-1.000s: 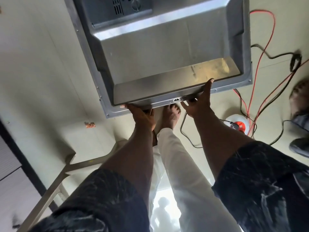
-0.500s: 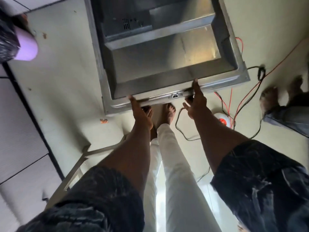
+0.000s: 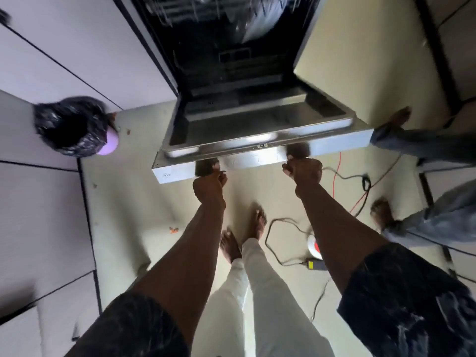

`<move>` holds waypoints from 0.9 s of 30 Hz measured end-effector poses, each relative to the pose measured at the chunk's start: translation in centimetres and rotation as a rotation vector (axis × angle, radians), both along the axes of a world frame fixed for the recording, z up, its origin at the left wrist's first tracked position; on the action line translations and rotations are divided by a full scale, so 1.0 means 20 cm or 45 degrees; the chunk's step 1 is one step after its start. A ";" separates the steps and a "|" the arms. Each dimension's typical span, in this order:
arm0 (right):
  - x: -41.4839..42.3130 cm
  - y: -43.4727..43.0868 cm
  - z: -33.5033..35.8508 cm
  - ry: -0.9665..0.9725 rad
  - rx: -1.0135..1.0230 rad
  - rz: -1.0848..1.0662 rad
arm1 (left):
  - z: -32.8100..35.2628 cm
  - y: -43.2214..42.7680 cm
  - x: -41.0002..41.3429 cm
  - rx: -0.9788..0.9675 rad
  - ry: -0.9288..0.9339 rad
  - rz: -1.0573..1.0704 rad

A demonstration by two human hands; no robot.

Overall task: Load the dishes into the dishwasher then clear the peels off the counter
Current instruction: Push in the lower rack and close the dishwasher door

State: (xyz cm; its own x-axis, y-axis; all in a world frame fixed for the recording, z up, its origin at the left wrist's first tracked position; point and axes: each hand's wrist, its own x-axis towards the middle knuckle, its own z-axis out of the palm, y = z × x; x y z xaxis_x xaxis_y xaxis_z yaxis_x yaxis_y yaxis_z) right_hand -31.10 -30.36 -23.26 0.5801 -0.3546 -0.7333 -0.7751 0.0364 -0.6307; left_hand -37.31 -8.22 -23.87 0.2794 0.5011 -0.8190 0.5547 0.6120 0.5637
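Note:
The steel dishwasher door (image 3: 257,140) is partly raised in front of me, its top edge toward me. My left hand (image 3: 210,185) is curled under that edge at the left. My right hand (image 3: 304,171) is curled under it at the right. Both press on the door's outer face from below. Behind the door the dark dishwasher tub (image 3: 224,47) stands open, with blurred racks (image 3: 180,11) and something shiny inside. Orange peel bits (image 3: 173,230) lie on the floor.
A bin lined with a black bag (image 3: 74,124) stands left of the dishwasher. Cables (image 3: 342,176) and a round white-and-red device (image 3: 314,247) lie on the floor to the right. Another person's feet (image 3: 383,215) and jeans are at the right. Pale cabinets (image 3: 38,202) run along the left.
The door has swung up from lying flat to partly raised, with both hands moving from gripping its top edge to pushing under it. The view tilted up, showing the tub and bin.

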 end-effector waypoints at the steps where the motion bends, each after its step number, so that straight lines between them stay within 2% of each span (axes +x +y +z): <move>1: 0.05 0.01 0.04 -0.037 -0.049 0.008 | 0.04 0.02 0.05 0.022 -0.016 0.005; 6: 0.30 0.04 0.25 -0.120 -0.278 0.206 | 0.30 0.11 0.28 0.251 0.014 -0.174; 10: 0.51 0.07 0.45 -0.203 -0.763 0.639 | 0.42 0.17 0.40 0.423 -0.058 -0.274; 14: 0.66 0.07 0.59 -0.407 -1.031 0.949 | 0.48 0.24 0.49 0.770 0.016 -0.580; 18: 0.70 0.07 0.59 -0.660 -1.173 1.087 | 0.46 0.32 0.58 1.173 0.068 -0.919; 25: 0.74 0.10 0.56 -0.938 -1.491 1.123 | 0.57 0.36 0.74 1.356 0.112 -1.043; 27: 0.74 0.12 0.55 -0.968 -1.491 1.152 | 0.62 0.36 0.80 1.416 0.082 -1.043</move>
State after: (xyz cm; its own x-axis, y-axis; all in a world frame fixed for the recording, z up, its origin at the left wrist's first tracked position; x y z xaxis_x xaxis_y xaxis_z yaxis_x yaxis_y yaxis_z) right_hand -16.39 -27.99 -12.20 0.9680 0.1550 0.1976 0.1961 -0.9580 -0.2091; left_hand -21.27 -0.93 -11.48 0.7860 0.6059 -0.1228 0.5775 -0.6487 0.4957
